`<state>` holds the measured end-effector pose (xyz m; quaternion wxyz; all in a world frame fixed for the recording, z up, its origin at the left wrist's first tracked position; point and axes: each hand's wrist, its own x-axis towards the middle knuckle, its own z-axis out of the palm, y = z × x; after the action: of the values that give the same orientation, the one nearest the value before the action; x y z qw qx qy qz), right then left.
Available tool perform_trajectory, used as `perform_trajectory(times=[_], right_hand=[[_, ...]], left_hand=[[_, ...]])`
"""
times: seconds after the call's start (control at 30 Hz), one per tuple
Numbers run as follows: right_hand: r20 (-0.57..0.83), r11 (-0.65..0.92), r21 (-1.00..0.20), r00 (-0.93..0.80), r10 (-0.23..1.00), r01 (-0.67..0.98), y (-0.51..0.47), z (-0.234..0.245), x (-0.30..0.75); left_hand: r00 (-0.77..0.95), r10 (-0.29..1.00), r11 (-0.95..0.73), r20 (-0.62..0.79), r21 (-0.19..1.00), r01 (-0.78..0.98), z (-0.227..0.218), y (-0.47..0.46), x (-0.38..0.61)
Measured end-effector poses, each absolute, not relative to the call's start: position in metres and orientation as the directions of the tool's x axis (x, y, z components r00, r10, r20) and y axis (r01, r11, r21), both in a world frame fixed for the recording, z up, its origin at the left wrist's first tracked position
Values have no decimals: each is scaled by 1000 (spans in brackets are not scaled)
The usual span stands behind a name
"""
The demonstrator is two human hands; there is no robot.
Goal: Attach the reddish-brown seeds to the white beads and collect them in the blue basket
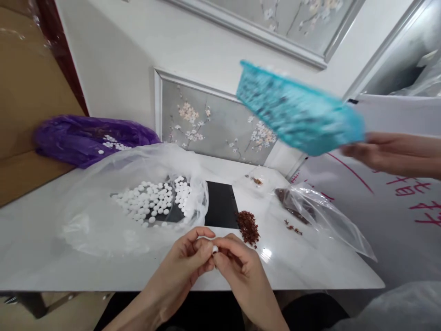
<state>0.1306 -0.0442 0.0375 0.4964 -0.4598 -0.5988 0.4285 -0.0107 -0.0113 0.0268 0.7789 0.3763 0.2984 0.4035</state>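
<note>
Near the table's front edge, my left hand (188, 257) and my right hand (237, 264) meet fingertip to fingertip. Pinched between them is a small white round piece (215, 248), mostly covered by the fingers. Both hands are closed around it; a dark spot shows just under it, too small to make out. Beyond my left hand, a clear plastic bag (99, 230) lies open, with many white round pieces (151, 202) like it inside. Just past my right hand sits a heap of small reddish-brown pieces (248, 227).
Another person's hand (382, 149) holds up a blurred blue basket (296, 110) at the right. A purple bag (69, 138) with white pieces stands back left, beside a cardboard box (31, 92). A black flat mat (220, 204) and a clear bag (330, 218) lie on the white table (310, 266).
</note>
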Motion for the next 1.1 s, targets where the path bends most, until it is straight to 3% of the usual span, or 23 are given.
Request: perform_trajectory(times=[0.13,0.23,0.37,0.47,0.63,0.77,0.9,1.1], right_hand=[[213,220,-962,-62,975,163,-46,30,134],[193,188,-957,-3,981,222,-51,27,144],[160,136,-966,97,982,219,-56,24,158],[196,156,-963,172,965,219,-57,18,161],[194,174,-977,173,966,121,-54,8,155],[128,157,-949,123,984,-273,-55,12,145],[227,167,-788,-27,973,-592,-56,21,136],[339,229,-774,-81,937,-590,-59,25,134]], left_hand=[[476,878,166,-53,966,-199,29,-7,-20],[360,929,-134,86,985,111,40,11,-47],[67,950,-290,304,787,545,62,41,-89],[66,928,-289,365,601,745,72,54,-108],[250,925,-366,287,489,792,66,53,-106],[356,901,-434,248,534,726,61,43,-89],[427,865,-501,265,509,700,58,45,-81],[375,895,-443,242,373,815,42,71,-95]])
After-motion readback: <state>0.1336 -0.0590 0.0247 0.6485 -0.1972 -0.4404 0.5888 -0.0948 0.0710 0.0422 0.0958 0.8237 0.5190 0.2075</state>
